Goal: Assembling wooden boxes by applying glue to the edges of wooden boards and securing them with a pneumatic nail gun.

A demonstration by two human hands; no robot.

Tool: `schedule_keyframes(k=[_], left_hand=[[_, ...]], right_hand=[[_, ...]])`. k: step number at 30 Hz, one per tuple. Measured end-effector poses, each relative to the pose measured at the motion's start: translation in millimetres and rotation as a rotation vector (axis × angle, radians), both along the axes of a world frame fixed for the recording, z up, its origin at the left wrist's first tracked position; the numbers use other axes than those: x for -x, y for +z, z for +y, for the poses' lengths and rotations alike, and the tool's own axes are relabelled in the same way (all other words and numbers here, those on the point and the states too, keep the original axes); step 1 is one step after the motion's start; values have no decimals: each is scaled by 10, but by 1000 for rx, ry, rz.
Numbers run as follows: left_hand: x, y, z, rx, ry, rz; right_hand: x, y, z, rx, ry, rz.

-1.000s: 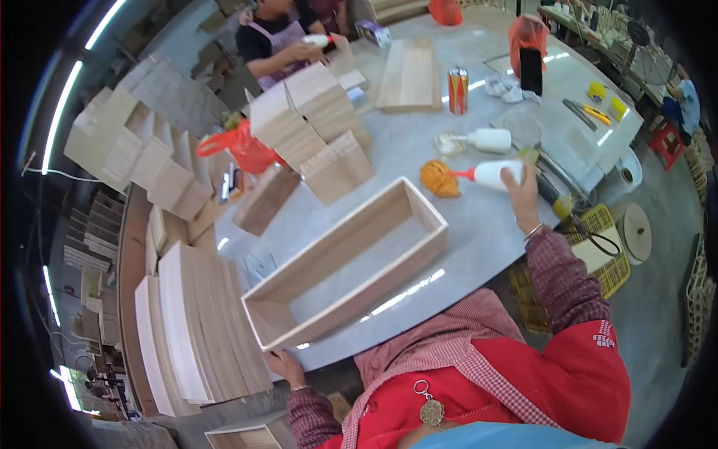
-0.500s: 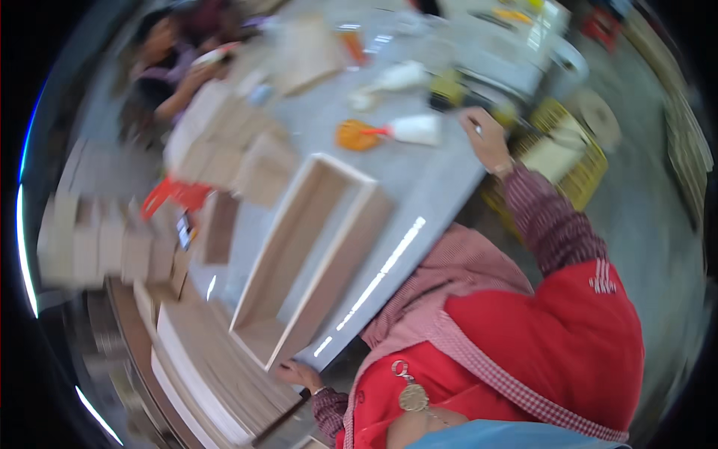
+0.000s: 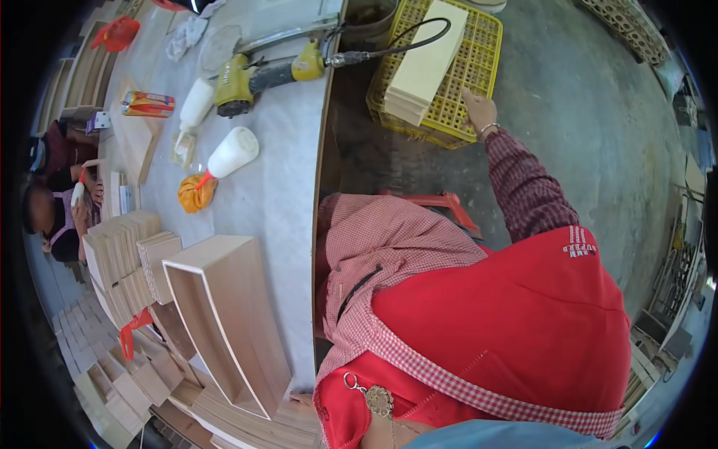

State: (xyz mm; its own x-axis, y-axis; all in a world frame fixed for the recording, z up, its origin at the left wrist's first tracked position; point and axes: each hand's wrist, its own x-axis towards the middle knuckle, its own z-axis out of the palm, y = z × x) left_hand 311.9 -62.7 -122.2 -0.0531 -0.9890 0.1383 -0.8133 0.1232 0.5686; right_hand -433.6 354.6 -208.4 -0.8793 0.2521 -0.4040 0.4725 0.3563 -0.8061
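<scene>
My right hand (image 3: 480, 114) reaches out to the right side of a yellow plastic crate (image 3: 479, 66), its fingers stretched out and nothing seen in them. Pale wooden boards (image 3: 428, 63) lie stacked on the crate. Only a sliver of my left hand (image 3: 302, 398) shows, beside the near end of a long open wooden box frame (image 3: 250, 322); its fingers are mostly hidden. That frame rests on the grey worktable (image 3: 288, 165). Farther along the table lie a yellow nail gun (image 3: 238, 86) with a black hose and a white glue bottle (image 3: 233, 152), its red nozzle in an orange lump (image 3: 196, 194).
Stacked wooden pieces (image 3: 123, 258) stand on the table's left. A second white bottle (image 3: 197, 103) and a red-yellow can (image 3: 148, 104) lie farther off. Another person (image 3: 63, 202) works at the far left with a bottle. A red stool (image 3: 441, 203) is below the table edge.
My view has swung to the right. My right hand has moved from beside the table edge out to the crate. My left hand remains near the box frame's end.
</scene>
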Motion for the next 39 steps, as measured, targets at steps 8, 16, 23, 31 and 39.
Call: schedule_keyframes(k=[8,16,23,31,39], left_hand=[[-386,346,822,-237,278,-153],[1970,1072,1553,-325,279,100],[2456,1050,1582,-435,51,154],[3101,942,1252,-381,-214,183],[4830,658,1222,-936,-841,411]], right_hand=[[588,-1561,-579,-392,309,15],[937,-2072,339,498,966,-71],[1347,-2738,157,418,918,-77],[769,-2047,290,420,281,-250],[-509,747,-476,1024,221,-428]])
